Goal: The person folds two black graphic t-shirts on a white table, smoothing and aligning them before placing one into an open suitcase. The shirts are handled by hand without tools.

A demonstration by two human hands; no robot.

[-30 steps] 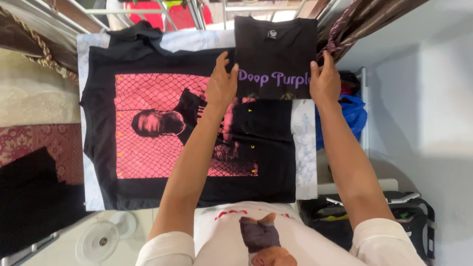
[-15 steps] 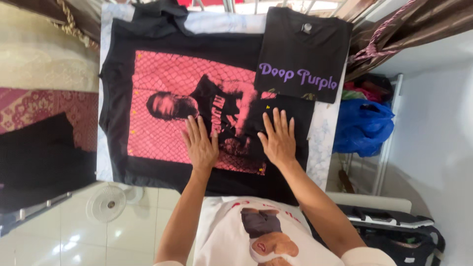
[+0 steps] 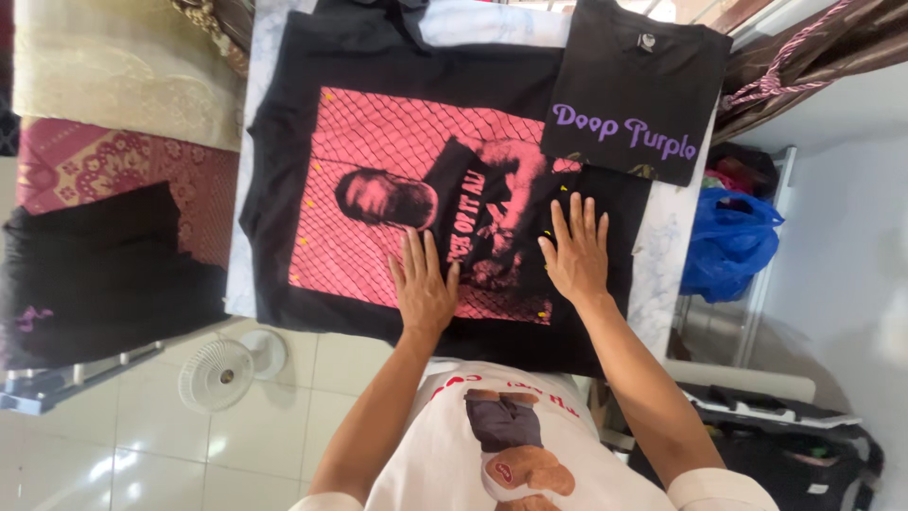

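From the head camera, a black T-shirt with a pink netted print (image 3: 416, 189) lies spread flat on a pale counter (image 3: 662, 255). The left hand (image 3: 423, 284) rests palm down on the lower edge of the pink print, fingers spread and gripping nothing. The right hand (image 3: 575, 254) lies flat just beside it on the shirt's black cloth, fingers likewise spread and holding nothing. A folded black T-shirt with purple lettering (image 3: 634, 90) overlaps the spread shirt's upper right corner. Left of the spread shirt sit dark folded cloth (image 3: 95, 265) and a small white fan (image 3: 222, 371) on the tiled floor; to its right, a blue plastic bag (image 3: 728, 241).
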